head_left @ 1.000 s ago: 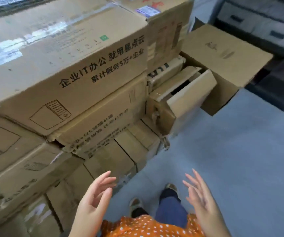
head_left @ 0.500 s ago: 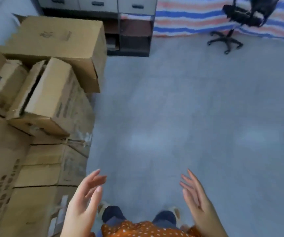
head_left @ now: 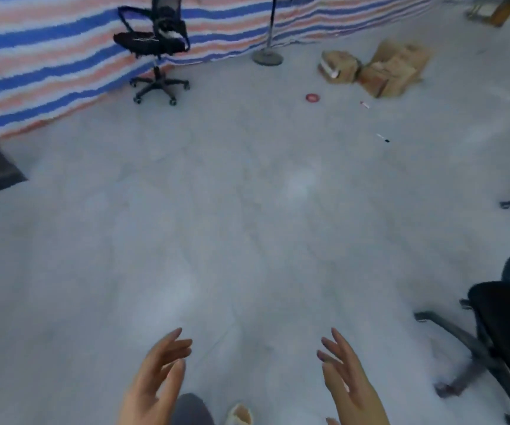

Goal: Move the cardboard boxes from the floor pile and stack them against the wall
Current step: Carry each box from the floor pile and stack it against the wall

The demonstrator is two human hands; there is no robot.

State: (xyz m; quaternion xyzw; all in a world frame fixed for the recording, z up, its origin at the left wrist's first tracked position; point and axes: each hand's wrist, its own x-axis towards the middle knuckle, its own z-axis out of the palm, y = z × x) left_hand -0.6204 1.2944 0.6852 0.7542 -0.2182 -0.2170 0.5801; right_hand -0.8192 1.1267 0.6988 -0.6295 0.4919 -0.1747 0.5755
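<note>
A small pile of brown cardboard boxes lies on the grey floor at the far right, well away from me. My left hand and my right hand hang in front of me at the bottom of the view, palms facing each other, fingers straight and spread. Neither hand holds anything. The stacked boxes against the wall are out of view.
A black office chair stands at the far left before a striped blue, red and white tarp. A stand with a round base is beside it. Another black chair sits close on my right. Small bits of litter dot the floor.
The view has swung right, away from the stacked boxes, across the open floor to the far pile. My hands stay empty and spread.
</note>
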